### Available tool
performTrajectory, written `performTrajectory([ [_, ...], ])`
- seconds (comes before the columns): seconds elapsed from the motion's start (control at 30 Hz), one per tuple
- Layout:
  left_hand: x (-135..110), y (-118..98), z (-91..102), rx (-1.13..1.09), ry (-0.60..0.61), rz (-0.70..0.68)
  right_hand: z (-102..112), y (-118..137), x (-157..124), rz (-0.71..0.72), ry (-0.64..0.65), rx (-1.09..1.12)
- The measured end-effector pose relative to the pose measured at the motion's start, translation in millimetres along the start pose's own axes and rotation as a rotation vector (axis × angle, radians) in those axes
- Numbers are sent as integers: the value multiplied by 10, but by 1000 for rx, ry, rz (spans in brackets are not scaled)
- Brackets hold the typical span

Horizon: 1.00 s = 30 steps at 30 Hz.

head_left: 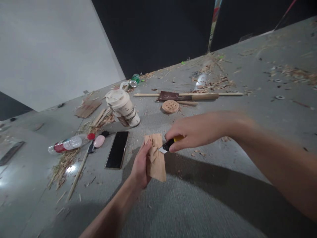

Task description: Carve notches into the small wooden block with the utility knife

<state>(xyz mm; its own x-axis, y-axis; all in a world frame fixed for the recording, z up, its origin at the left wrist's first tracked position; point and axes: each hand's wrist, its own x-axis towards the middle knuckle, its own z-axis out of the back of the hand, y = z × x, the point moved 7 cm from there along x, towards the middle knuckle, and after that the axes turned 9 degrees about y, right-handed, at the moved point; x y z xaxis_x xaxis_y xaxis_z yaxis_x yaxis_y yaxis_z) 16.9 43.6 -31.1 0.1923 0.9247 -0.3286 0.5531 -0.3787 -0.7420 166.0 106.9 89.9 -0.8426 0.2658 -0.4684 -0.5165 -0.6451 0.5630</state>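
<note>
My left hand (141, 167) grips a small pale wooden board (158, 168) by its left side, thumb lying on its upper face. The board's face is partly carved, with a rough hollow and raised bits near the middle. In my right hand (190, 132) is a yellow and black utility knife (170, 144), fingers wrapped round its handle. Its short blade points left and meets or nearly meets the carved area; I cannot tell whether it touches. A dark phone (117, 150) lies left of my left hand.
Beyond my hands stand a white lidded paper cup (123, 107) and a round carved wooden disc (170, 106). Behind the disc lies a wooden-handled tool (204, 97) with a dark cover. A plastic bottle (69, 144), a pink oval object (99, 141), a green can (135, 80) and wood shavings (64, 165) are scattered about.
</note>
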Motion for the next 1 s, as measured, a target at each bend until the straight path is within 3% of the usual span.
performTrajectory([
  [0.6, -8, -26, 33, 30, -3, -5, 25, -68, -7, -42, -38, -35],
  [0.67, -33, -19, 19, 53, -17, 0, 109, -153, -24, -97, -123, -78],
  [0.83, -110, 71, -128, 98, 67, 46, 475, -378, -245, -306, -501, -137],
  [0.93, -99, 47, -78, 86, -22, 25, 617, -433, -449, -372, -697, 45],
  [1.0, -69, 6, -11, 50, -103, 14, 710, -407, -626, -392, -907, 123],
])
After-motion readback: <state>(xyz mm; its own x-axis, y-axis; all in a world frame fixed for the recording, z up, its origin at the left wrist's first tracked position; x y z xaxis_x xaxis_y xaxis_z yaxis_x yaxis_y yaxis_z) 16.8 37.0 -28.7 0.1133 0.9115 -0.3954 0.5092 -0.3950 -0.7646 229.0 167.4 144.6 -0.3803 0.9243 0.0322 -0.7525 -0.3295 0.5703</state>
